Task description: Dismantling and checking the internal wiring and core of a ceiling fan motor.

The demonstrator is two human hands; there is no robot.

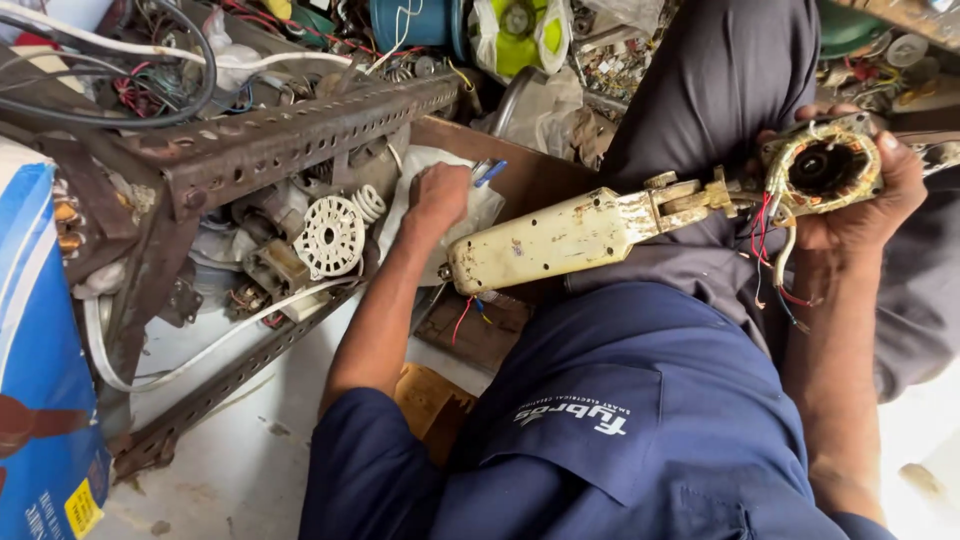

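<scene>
A: Where's the old cream metal motor arm (pixel 570 235) w/ the copper coil end?
B: On the lap. Right hand (pixel 860 195) grips its coil end. Left hand (pixel 437 197) is a closed fist on white cloth (pixel 480 205) by the rusty holed metal bar (pixel 290 135).
A: Hold the arm steady, mind the loose red wires (pixel 765 240).

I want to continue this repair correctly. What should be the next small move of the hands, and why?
Probably the left hand lifts the blue-tipped tool it grips from the box and brings it over, because the right hand already holds the motor winding steady, loose wires hanging.
</scene>
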